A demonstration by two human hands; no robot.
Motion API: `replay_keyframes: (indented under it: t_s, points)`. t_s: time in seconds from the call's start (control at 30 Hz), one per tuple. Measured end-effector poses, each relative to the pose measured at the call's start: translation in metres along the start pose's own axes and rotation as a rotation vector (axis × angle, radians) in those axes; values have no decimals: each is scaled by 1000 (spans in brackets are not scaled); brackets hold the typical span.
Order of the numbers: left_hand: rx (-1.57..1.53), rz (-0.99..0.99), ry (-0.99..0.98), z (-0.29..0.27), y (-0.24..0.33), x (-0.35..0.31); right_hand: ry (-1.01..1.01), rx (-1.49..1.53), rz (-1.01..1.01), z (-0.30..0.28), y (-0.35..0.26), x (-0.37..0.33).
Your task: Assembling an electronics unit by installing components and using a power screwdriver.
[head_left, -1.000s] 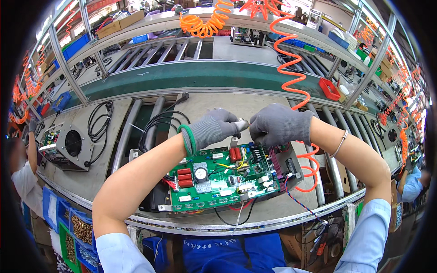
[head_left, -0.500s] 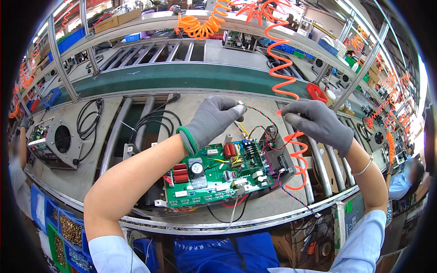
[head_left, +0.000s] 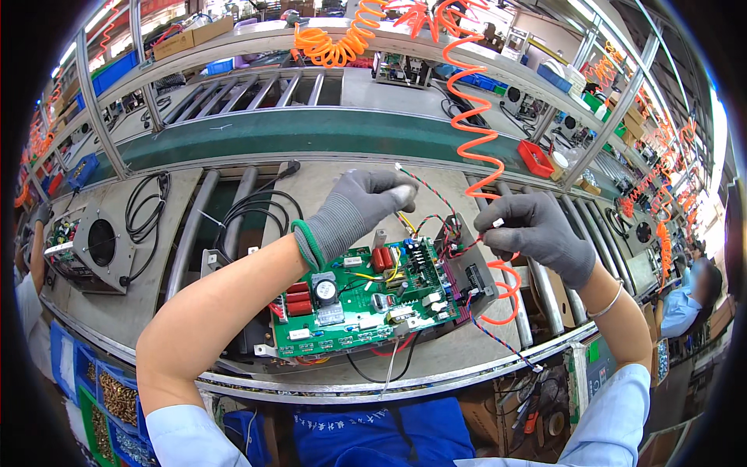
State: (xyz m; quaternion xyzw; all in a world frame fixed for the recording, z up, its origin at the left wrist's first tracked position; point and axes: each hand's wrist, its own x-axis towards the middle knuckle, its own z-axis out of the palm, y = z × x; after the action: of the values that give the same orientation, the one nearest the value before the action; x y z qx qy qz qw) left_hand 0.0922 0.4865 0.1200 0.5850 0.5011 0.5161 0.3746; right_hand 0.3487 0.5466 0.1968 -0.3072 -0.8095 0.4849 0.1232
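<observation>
A green circuit board (head_left: 354, 307) with red capacitors, a round black one and several white parts sits on a metal chassis before me. My left hand (head_left: 372, 198), in a grey glove, is above its far edge, thumb and fingers pressed together; what they hold is hidden. Just beyond its fingertips a twisted red, black and green cable (head_left: 433, 190) rises to a small white plug. On the right, my gloved right hand (head_left: 537, 233) pinches a red-and-black wire with a white connector (head_left: 498, 223). Another twisted cable (head_left: 498, 340) hangs over the bench's near edge.
Left of the board lie a coiled black power cord (head_left: 261, 210) and a metal unit with a fan (head_left: 101, 241). An orange coiled air hose (head_left: 475, 140) hangs behind my right hand. Beyond runs a green conveyor (head_left: 311, 128); a red bin (head_left: 535, 158) stands at its right.
My right hand has come down and left and now grips a white-tipped wire. The twisted cable's white plug, earlier at my left fingertips, now sticks up beyond them.
</observation>
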Motion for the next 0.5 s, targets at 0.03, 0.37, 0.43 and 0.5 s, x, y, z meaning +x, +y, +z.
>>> replay_keyframes:
  t_s: [0.03,0.37,0.43,0.5]
  points:
    - [39,-42,-20,1,3,-1,-17,14,-66,4,-2,1]
    - [249,-44,-278,15,33,-18,-75,-465,-288,29,-4,15]
    - [355,-19,-302,15,31,-17,8,-496,-368,30,-3,16]
    - [335,-49,-278,17,27,-17,42,-393,-305,32,-3,14]
